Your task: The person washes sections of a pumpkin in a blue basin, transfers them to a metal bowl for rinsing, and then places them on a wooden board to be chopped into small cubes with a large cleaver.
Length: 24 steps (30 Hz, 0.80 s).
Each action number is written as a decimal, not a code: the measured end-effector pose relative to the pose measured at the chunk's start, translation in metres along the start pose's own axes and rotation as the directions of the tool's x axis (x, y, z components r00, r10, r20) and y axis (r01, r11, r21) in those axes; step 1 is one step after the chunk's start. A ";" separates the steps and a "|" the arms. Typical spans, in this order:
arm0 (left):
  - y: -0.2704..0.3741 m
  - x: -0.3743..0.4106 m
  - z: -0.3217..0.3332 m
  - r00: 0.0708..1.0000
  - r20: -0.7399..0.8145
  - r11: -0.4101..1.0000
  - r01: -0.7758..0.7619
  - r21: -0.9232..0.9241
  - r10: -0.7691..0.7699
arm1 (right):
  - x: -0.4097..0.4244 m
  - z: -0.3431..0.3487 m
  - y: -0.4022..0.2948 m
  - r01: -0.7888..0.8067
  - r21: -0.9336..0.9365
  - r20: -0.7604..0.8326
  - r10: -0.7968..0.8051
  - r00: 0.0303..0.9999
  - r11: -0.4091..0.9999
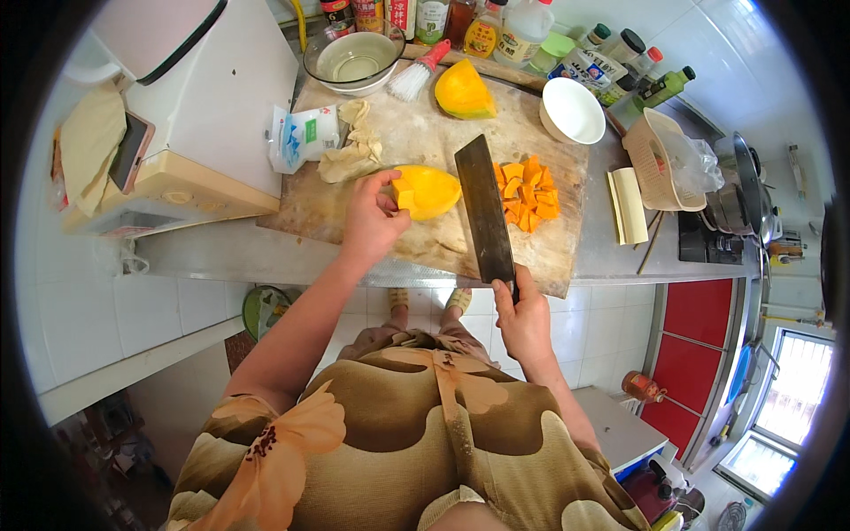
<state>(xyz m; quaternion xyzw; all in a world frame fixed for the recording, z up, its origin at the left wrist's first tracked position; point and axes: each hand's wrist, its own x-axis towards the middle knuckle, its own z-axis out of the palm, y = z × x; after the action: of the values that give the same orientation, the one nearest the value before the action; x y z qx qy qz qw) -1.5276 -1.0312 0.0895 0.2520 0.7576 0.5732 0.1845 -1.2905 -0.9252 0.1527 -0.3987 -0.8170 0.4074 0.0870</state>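
Observation:
My right hand grips the handle of a dark, broad-bladed cleaver. The blade points away from me over the wooden cutting board. My left hand has its fingertips and thumb around a small block of pumpkin at the left end of a yellow pumpkin piece. Whether that block is fully separate from the larger piece is hard to tell. Right of the blade lies a pile of orange pumpkin chunks. A larger pumpkin wedge rests at the back of the board.
A white bowl and a glass bowl flank a red-handled brush. Crumpled cloth and a plastic packet lie left. Bottles line the wall. A plastic basket and folded cloth stand right.

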 end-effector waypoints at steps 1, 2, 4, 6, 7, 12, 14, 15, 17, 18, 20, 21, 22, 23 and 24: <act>0.007 0.001 0.000 1.000 0.009 0.999 -0.014 0.031 0.013 | 0.000 0.000 0.000 0.037 -0.058 -0.014 -0.038 0.999 0.998; 0.016 0.001 0.005 0.999 0.018 0.998 -0.027 0.062 0.026 | -0.002 -0.004 -0.002 0.042 -0.091 -0.024 -0.044 0.999 0.995; 0.020 -0.001 0.011 0.999 0.022 0.995 -0.037 0.092 0.036 | -0.005 -0.014 -0.014 0.017 -0.132 -0.018 -0.019 1.000 0.991; 0.020 -0.002 0.014 0.999 0.021 0.995 -0.045 0.087 0.043 | -0.008 -0.019 -0.023 0.070 -0.154 -0.056 -0.079 0.995 0.986; 0.021 -0.003 0.015 0.999 0.017 0.993 -0.052 0.106 0.051 | -0.010 -0.021 -0.027 0.086 -0.144 -0.062 -0.096 0.993 0.986; 0.027 -0.001 0.019 0.995 0.019 0.981 -0.096 0.168 0.094 | 0.003 -0.003 -0.011 0.086 -0.364 0.066 -0.067 0.996 0.927; 0.032 0.004 0.022 0.992 0.016 0.975 -0.126 0.183 0.126 | 0.008 0.002 0.001 0.078 -0.328 0.059 -0.062 0.996 0.941; 0.032 0.001 0.025 0.991 0.030 0.974 -0.136 0.183 0.133 | 0.006 0.000 0.004 0.065 -0.278 0.048 -0.054 0.997 0.958; 0.018 -0.003 0.017 0.998 0.000 0.985 -0.063 0.162 0.064 | 0.001 0.003 0.006 0.062 -0.188 0.039 -0.056 0.998 0.980; 0.016 -0.003 0.011 0.999 -0.031 0.986 -0.023 0.163 0.029 | 0.003 0.007 0.006 0.076 -0.134 0.045 -0.071 0.996 0.988; 0.019 -0.001 0.019 0.997 -0.003 0.988 -0.081 0.131 0.082 | 0.004 -0.003 0.006 0.085 -0.117 -0.015 -0.087 0.996 0.989; 0.020 -0.006 0.020 0.995 0.014 0.988 -0.095 0.123 0.094 | -0.001 -0.006 0.004 0.080 -0.103 -0.033 -0.084 0.996 0.991; 0.025 -0.006 0.020 0.996 -0.004 0.990 -0.089 0.111 0.090 | -0.001 -0.012 -0.010 0.092 -0.090 -0.061 -0.097 0.993 0.992; 0.021 -0.008 0.019 0.997 -0.004 0.988 -0.078 0.130 0.079 | -0.004 -0.016 -0.019 0.077 -0.067 -0.047 -0.080 0.996 0.995; 0.018 -0.008 0.017 0.997 -0.006 0.986 -0.073 0.149 0.075 | -0.007 -0.021 -0.027 0.067 -0.043 -0.036 -0.069 0.997 0.997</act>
<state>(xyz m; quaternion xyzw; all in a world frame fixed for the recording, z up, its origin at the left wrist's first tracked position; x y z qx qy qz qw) -1.5080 -1.0188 0.1024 0.2897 0.7894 0.5230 0.1392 -1.2921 -0.9270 0.1877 -0.3801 -0.8365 0.3797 0.1079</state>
